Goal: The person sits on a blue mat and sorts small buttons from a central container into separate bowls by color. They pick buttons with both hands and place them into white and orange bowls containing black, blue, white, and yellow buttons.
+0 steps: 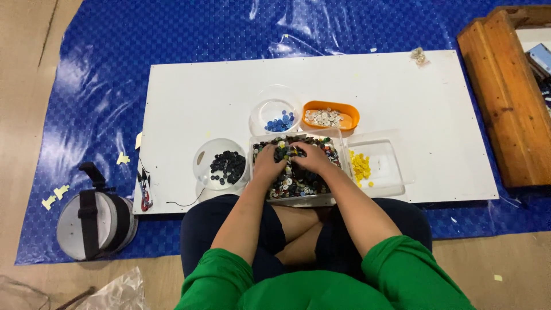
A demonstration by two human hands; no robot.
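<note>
Clear rectangular tub [338,138] packed w/ mixed buttons [293,182] (black, white, brown, some coloured) sits at near edge of white board [189,92], right in front of the person's crossed legs. Both hands are in the pile.

Left hand [268,163]: palm down, fingers spread & sunk into buttons on left side of tub, wrist bent slightly, forearm running straight back to green sleeve. Can't tell if fingers pinch anything; tips are buried.

Right hand [313,158]: also palm down, angled inward toward the left hand, fingertips near top-centre of the pile, just beside the left's. Fingers curled loosely over buttons; whether they grip any, can't tell. Forearm crosses tub's near right corner.

Around the tub:
- Left: round clear bowl [202,163] w/ black buttons, just beside the tub.
- Behind: round clear bowl [261,109] w/ blue buttons; next to it an orange oval dish [350,117] w/ white/cream buttons.
- Right: clear rectangular tray [387,166] w/ yellow buttons, touching or nearly touching the tub.

Board lies on blue tarp [92,86] over wood floor. Round grey item w/ black strap [92,221] at tarp's left edge. Wooden crate [505,97] far right, well apart.
</note>
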